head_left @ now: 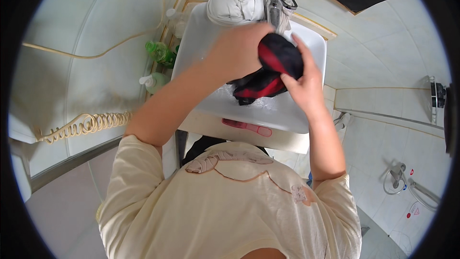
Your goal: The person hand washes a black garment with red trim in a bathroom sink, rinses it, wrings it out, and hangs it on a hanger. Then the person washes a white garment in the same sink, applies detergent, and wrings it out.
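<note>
A piece of black and red cloth (pixel 282 56) is bunched up over the white washbasin (pixel 196 81), its lower end hanging down to wet, glistening basin surface. Its upper part bulges in a rounded shape; the exact kind of garment cannot be made out. My left hand (pixel 251 45), smeared by motion, grips the cloth from the left, with its fingers partly hidden behind it. On the right side my right hand (pixel 306 84) holds the cloth, thumb in front and fingers along the edge. Just beyond both hands stands the metal faucet (pixel 277 12).
A bundle of white cloth (pixel 237 0) sits at the basin's far left. Along the left wall stand a green bottle (pixel 160 52) and a pump bottle (pixel 154 82). A pink hairbrush (pixel 247 127) lies on the near ledge. A coiled cord (pixel 93 123) hangs at left.
</note>
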Action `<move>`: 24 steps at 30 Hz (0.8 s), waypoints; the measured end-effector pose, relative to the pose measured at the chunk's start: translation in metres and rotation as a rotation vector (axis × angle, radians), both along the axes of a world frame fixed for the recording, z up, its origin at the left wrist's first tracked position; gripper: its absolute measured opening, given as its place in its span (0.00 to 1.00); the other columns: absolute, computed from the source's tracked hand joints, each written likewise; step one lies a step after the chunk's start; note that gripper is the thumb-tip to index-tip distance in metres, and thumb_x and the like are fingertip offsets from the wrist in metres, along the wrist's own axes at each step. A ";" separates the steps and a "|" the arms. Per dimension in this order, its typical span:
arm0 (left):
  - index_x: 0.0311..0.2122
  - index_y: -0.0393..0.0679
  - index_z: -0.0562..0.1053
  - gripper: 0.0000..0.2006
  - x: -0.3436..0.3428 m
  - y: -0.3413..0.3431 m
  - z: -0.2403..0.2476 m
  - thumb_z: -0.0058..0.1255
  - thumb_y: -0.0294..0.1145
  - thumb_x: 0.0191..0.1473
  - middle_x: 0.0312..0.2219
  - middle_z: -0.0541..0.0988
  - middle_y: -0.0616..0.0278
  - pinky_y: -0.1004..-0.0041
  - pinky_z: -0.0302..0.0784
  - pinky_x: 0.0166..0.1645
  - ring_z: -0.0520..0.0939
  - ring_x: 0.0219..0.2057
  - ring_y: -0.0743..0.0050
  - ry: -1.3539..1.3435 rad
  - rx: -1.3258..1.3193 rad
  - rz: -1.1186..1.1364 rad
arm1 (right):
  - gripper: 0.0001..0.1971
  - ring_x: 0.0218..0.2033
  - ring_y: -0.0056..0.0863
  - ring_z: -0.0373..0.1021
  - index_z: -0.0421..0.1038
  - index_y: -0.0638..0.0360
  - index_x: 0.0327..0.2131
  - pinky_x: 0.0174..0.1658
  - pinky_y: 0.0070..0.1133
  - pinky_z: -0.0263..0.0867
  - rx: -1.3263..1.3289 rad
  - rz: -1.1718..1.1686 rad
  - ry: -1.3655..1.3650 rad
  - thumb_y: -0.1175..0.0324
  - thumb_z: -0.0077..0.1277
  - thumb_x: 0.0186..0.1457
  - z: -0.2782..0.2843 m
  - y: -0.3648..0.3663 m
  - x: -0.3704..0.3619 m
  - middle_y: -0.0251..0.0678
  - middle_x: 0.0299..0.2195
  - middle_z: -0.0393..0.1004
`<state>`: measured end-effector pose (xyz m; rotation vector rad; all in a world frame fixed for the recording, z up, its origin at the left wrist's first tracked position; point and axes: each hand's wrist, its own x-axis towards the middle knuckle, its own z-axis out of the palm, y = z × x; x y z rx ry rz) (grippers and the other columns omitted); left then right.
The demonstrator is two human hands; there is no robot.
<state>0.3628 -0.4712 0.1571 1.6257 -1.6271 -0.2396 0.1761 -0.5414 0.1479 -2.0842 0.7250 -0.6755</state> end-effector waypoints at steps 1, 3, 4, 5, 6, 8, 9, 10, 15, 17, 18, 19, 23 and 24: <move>0.43 0.44 0.73 0.24 0.002 0.002 -0.022 0.64 0.35 0.36 0.34 0.78 0.54 0.65 0.72 0.46 0.79 0.39 0.56 -0.059 0.134 0.014 | 0.37 0.49 0.38 0.68 0.57 0.56 0.59 0.53 0.27 0.64 -0.044 -0.023 0.061 0.83 0.52 0.41 -0.016 -0.003 -0.002 0.45 0.48 0.69; 0.47 0.46 0.71 0.28 0.005 0.007 -0.068 0.65 0.40 0.37 0.39 0.76 0.53 0.61 0.69 0.51 0.76 0.44 0.55 -0.144 0.331 0.002 | 0.35 0.48 0.42 0.69 0.62 0.54 0.56 0.51 0.28 0.65 -0.125 -0.007 0.190 0.81 0.54 0.39 -0.053 -0.008 -0.004 0.44 0.46 0.70; 0.49 0.48 0.70 0.31 0.008 0.008 -0.090 0.65 0.42 0.37 0.41 0.75 0.53 0.58 0.66 0.53 0.74 0.47 0.53 -0.171 0.375 -0.031 | 0.34 0.48 0.44 0.68 0.62 0.53 0.55 0.51 0.29 0.66 -0.144 0.005 0.276 0.81 0.55 0.39 -0.073 -0.010 -0.004 0.43 0.46 0.70; 0.52 0.49 0.69 0.33 0.010 0.009 -0.110 0.65 0.45 0.37 0.44 0.74 0.52 0.55 0.64 0.56 0.72 0.50 0.51 -0.200 0.420 -0.067 | 0.33 0.47 0.45 0.67 0.63 0.50 0.53 0.49 0.30 0.66 -0.192 -0.011 0.328 0.80 0.56 0.38 -0.093 -0.010 -0.003 0.41 0.46 0.69; 0.55 0.51 0.66 0.36 0.010 0.013 -0.128 0.65 0.47 0.37 0.47 0.71 0.51 0.50 0.61 0.57 0.68 0.53 0.48 -0.266 0.395 -0.034 | 0.33 0.49 0.44 0.65 0.63 0.50 0.54 0.54 0.32 0.63 -0.185 -0.027 0.362 0.79 0.56 0.39 -0.113 -0.012 0.000 0.41 0.46 0.69; 0.60 0.55 0.61 0.42 0.008 0.019 -0.157 0.64 0.51 0.38 0.53 0.65 0.48 0.40 0.54 0.59 0.61 0.59 0.43 -0.407 0.387 0.033 | 0.35 0.52 0.42 0.62 0.62 0.48 0.55 0.60 0.38 0.55 -0.353 -0.098 0.480 0.76 0.57 0.39 -0.146 -0.011 0.003 0.40 0.49 0.67; 0.64 0.58 0.53 0.49 0.007 0.018 -0.168 0.62 0.58 0.38 0.58 0.57 0.45 0.29 0.44 0.58 0.51 0.62 0.37 -0.366 0.493 0.016 | 0.36 0.56 0.41 0.58 0.59 0.48 0.57 0.62 0.46 0.46 -0.327 -0.097 0.525 0.68 0.59 0.40 -0.159 -0.010 0.005 0.39 0.53 0.63; 0.65 0.58 0.52 0.50 0.003 0.019 -0.178 0.61 0.60 0.37 0.60 0.55 0.43 0.29 0.43 0.59 0.49 0.63 0.36 -0.362 0.492 0.043 | 0.38 0.58 0.41 0.55 0.57 0.49 0.58 0.62 0.48 0.44 -0.373 -0.082 0.572 0.62 0.58 0.41 -0.171 -0.008 0.007 0.38 0.55 0.60; 0.64 0.52 0.52 0.50 -0.006 0.012 -0.202 0.61 0.59 0.38 0.59 0.54 0.42 0.28 0.37 0.59 0.54 0.62 0.41 -0.350 0.560 0.048 | 0.37 0.58 0.39 0.55 0.58 0.53 0.56 0.63 0.45 0.42 -0.411 -0.056 0.606 0.58 0.58 0.41 -0.203 -0.011 0.013 0.38 0.55 0.59; 0.62 0.49 0.56 0.47 -0.008 0.007 -0.207 0.63 0.55 0.37 0.56 0.59 0.46 0.33 0.39 0.61 0.60 0.58 0.49 -0.384 0.555 0.081 | 0.34 0.57 0.38 0.56 0.61 0.52 0.54 0.61 0.41 0.45 -0.421 -0.080 0.595 0.57 0.59 0.40 -0.207 -0.016 0.015 0.37 0.54 0.61; 0.61 0.48 0.58 0.46 -0.008 0.004 -0.209 0.63 0.55 0.37 0.56 0.60 0.47 0.35 0.40 0.61 0.60 0.58 0.50 -0.368 0.562 0.081 | 0.34 0.56 0.38 0.57 0.62 0.52 0.53 0.61 0.41 0.46 -0.394 -0.080 0.612 0.57 0.59 0.39 -0.209 -0.018 0.016 0.37 0.53 0.62; 0.60 0.48 0.59 0.45 -0.009 0.003 -0.212 0.64 0.54 0.36 0.55 0.61 0.47 0.37 0.41 0.62 0.61 0.58 0.50 -0.360 0.566 0.087 | 0.34 0.55 0.38 0.57 0.62 0.52 0.53 0.60 0.40 0.47 -0.384 -0.089 0.602 0.58 0.60 0.39 -0.210 -0.019 0.017 0.37 0.52 0.62; 0.56 0.46 0.63 0.42 -0.009 0.000 -0.221 0.64 0.54 0.35 0.51 0.64 0.49 0.45 0.46 0.61 0.63 0.55 0.52 -0.358 0.522 0.080 | 0.34 0.53 0.39 0.59 0.64 0.51 0.51 0.58 0.39 0.49 -0.382 -0.122 0.529 0.58 0.61 0.35 -0.214 -0.022 0.018 0.36 0.50 0.64; 0.55 0.46 0.64 0.41 -0.009 0.000 -0.224 0.64 0.55 0.35 0.50 0.65 0.50 0.45 0.46 0.61 0.63 0.55 0.53 -0.331 0.492 0.083 | 0.35 0.53 0.39 0.59 0.64 0.51 0.51 0.58 0.39 0.49 -0.380 -0.125 0.521 0.58 0.61 0.35 -0.214 -0.022 0.019 0.36 0.50 0.65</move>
